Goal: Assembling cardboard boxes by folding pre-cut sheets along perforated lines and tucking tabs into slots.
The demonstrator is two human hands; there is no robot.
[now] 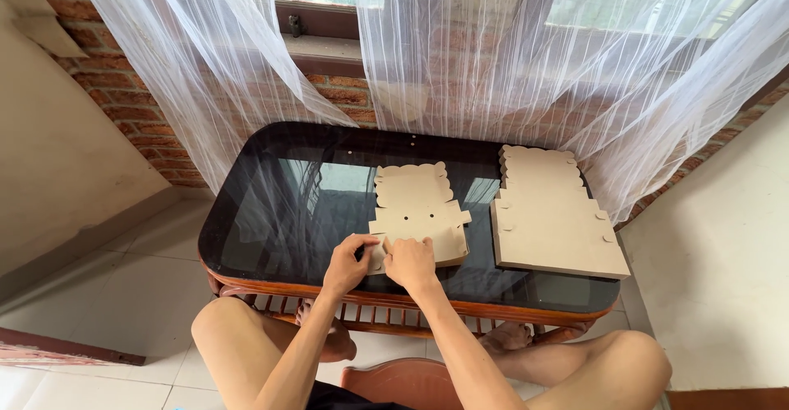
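Blank: a flat die-cut cardboard box blank (417, 209), tan, with scalloped far flaps and two small holes, lying unfolded mid-table on the black glass table (271, 213).
Hidden: its near edge (under both hands) cannot be made out.
Left hand (347, 264): fingers curled narrow, pinching the blank's near-left flap.
Right hand (411, 262): fingers bent, pressing on the near edge; grip unclear.
Beside: a stack of cardboard blanks (552, 217) on the right, apart from both hands.
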